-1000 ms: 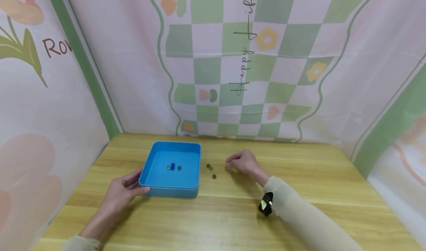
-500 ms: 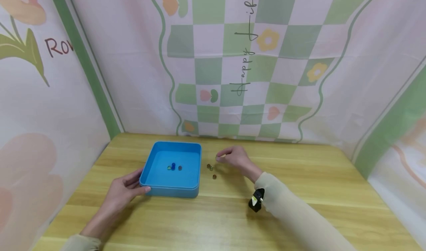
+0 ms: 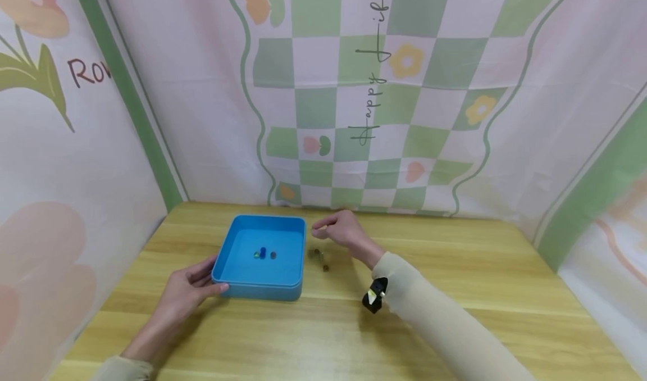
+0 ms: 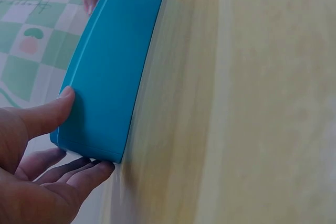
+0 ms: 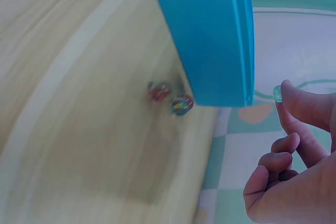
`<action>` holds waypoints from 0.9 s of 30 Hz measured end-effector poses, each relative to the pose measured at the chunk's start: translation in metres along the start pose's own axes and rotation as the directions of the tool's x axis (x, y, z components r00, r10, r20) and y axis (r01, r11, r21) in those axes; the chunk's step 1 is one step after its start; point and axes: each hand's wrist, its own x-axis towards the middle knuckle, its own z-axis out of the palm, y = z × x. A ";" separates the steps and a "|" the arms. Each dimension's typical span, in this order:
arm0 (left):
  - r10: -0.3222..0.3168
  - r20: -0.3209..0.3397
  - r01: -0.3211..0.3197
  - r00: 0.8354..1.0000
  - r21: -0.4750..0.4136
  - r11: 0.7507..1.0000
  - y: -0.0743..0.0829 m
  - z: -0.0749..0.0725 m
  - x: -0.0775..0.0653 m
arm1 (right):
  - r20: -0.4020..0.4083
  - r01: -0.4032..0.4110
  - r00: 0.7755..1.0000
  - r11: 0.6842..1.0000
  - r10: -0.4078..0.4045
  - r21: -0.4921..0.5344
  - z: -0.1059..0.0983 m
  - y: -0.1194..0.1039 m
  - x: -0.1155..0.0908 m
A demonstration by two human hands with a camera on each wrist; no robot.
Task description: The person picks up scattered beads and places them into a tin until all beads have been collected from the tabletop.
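Note:
A square blue plastic box point(image 3: 260, 291) sits on the table, its open side up. At its near left corner my left hand point(image 3: 183, 295) grips it; in the left wrist view the thumb point(image 4: 63, 106) lies on one wall and the fingers round the corner. Just beyond the box's right wall, above the tabletop, my right hand point(image 3: 345, 230) pinches a small clear greenish glass marble point(image 5: 277, 94) between thumb and forefinger. Inside the box lie a greenish marble point(image 3: 256, 255), a dark blue piece point(image 3: 263, 252) and a brownish marble point(image 3: 273, 254).
Loose marbles lie on the wooden table point(image 3: 323, 336) right of the box, among them a brown one point(image 3: 326, 268) and another point(image 3: 317, 252). A patterned curtain point(image 3: 354, 105) hangs behind the table. A black device point(image 3: 375, 295) is worn on the right wrist.
My right hand has moved left and slightly away, from the right of the loose marbles to beside the box's right wall. The left hand and box have stayed in place.

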 end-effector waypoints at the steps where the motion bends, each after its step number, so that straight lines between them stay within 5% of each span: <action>1: 0.000 0.001 0.000 1.000 -0.002 1.000 0.000 0.000 0.000 | 0.005 0.004 1.000 1.000 -0.004 0.000 0.001 -0.003 0.001; 27: -0.009 -0.005 0.009 1.000 -0.004 1.000 0.000 0.000 0.001 | 0.035 -0.003 0.999 1.000 0.003 -0.027 0.047 -0.043 0.019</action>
